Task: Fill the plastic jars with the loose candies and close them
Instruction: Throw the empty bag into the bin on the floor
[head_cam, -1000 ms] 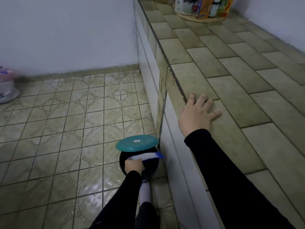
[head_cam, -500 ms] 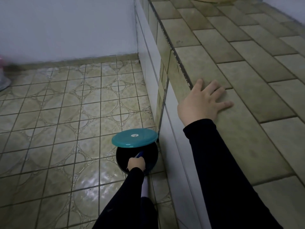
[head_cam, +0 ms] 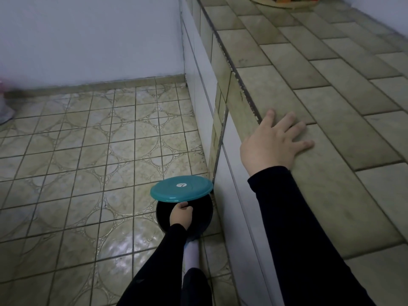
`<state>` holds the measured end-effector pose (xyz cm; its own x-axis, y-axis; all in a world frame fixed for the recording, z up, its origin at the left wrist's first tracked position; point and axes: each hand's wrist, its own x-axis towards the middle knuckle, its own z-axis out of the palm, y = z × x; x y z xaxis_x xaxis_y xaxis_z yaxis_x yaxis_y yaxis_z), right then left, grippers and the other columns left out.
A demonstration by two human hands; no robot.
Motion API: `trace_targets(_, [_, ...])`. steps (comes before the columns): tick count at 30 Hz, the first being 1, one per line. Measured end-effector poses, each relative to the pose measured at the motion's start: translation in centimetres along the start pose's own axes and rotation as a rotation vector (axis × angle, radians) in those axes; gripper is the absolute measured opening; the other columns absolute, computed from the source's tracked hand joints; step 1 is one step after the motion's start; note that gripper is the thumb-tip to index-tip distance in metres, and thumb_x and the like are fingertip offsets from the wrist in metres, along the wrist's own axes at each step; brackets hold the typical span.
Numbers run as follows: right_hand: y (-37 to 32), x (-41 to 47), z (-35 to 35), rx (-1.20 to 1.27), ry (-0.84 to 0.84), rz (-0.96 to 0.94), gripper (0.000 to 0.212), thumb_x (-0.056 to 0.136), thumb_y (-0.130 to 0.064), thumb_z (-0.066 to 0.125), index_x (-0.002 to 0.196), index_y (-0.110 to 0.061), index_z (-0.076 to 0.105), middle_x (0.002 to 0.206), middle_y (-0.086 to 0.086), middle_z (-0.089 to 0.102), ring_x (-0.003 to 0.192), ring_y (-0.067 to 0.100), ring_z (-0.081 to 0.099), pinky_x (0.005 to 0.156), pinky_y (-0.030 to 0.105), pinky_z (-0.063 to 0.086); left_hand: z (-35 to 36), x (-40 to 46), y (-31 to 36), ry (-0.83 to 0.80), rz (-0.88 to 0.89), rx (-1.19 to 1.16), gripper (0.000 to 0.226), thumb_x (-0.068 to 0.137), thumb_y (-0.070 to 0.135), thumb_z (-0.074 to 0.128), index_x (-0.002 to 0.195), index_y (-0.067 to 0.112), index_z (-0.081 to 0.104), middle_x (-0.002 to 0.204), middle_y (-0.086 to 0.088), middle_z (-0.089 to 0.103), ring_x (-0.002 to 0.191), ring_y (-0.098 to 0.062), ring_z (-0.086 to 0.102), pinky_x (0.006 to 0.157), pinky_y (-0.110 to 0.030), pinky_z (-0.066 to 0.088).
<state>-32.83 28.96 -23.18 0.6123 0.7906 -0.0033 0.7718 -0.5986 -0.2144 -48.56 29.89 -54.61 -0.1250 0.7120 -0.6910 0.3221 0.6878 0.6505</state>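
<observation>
Kitchen corner, dim light: pale wall [head_cam: 88,36], patterned floor [head_cam: 77,151], tiled counter [head_cam: 331,96] along the right. Bin [head_cam: 205,217]: round, black, dark inside, standing on the floor just beside the white counter face [head_cam: 234,206] at the counter's near end. Lid [head_cam: 181,188]: round teal plastic disc, smooth, raised rim, small white sticker at centre; tilted up over the far side of the bin mouth, its right edge touching or nearly touching the counter face. Left hand [head_cam: 181,216]: lowered over the bin mouth, fingers curled into a fist; whether anything is inside the fist cannot be told. Right hand [head_cam: 272,141]: laid flat on the counter top at its front edge, fingers straight and slightly spread, holding nothing. Sleeves [head_cam: 309,239]: black, long, on both arms. Sock [head_cam: 191,253]: white, on the floor directly before the bin, below the left sleeve. Floor: glossy square beige tiles with circle-and-arc motifs, dark grout, light glare near the bin. Counter top: matt rectangular olive-beige tiles in brick bond, dark worn strip along the front edge. Tray [head_cam: 284,2]: round, pale wood, at the counter's far edge, cut by the frame. No jars or candies in view.
</observation>
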Motion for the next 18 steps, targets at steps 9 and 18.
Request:
trace_targets(9, [-0.1,0.4,0.3,-0.114,0.002,0.035,0.074,0.089,-0.028,0.051,0.15,-0.012,0.013,0.152,0.025,0.007,0.14,0.046,0.007,0.108,0.068,0.014,-0.7,-2.6,2.7,0.008,0.085,-0.043,0.019,0.089,0.009,0.059,0.108,0.01,0.064,0.103,-0.019,0.069,0.094,-0.036,0.064,0.089,-0.043,0.051])
trace_targets(18, [0.1,0.0,0.2,-0.142,-0.037,0.029,0.071,0.092,-0.026,0.045,0.151,-0.014,0.007,0.154,0.024,0.004,0.141,0.046,0.005,0.108,0.066,0.013,-1.4,-4.4,6.1,-0.03,0.172,-0.048,0.014,0.092,0.014,0.054,0.104,0.018,0.06,0.101,-0.014,0.066,0.079,-0.022,0.056,0.076,-0.037,0.05])
